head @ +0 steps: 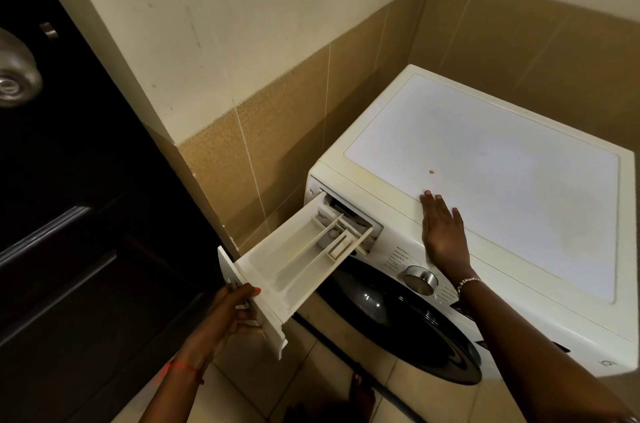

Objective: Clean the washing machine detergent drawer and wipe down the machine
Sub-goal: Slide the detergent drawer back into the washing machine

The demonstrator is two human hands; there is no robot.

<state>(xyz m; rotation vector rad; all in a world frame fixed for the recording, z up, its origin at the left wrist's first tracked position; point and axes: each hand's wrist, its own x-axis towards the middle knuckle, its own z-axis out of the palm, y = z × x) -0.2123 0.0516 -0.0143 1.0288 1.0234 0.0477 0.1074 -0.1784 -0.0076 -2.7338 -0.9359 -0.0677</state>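
A white front-loading washing machine (491, 159) stands in the corner, its dark round door (398, 322) facing lower left. The white detergent drawer (294, 259) is pulled far out of its slot (349, 211), with several compartments showing. My left hand (232, 311) grips the drawer's front panel from below, thumb on its top edge. My right hand (441, 232) lies flat with straight fingers on the front edge of the machine's top, just right of the slot. A silver dial (420, 279) sits below that hand.
A dark door (69, 214) with a round metal knob (15, 72) fills the left. Tan tiled walls (277, 131) close in behind and left of the machine. Light floor tiles (311, 381) lie below. A small brown spot (431, 172) marks the machine's top.
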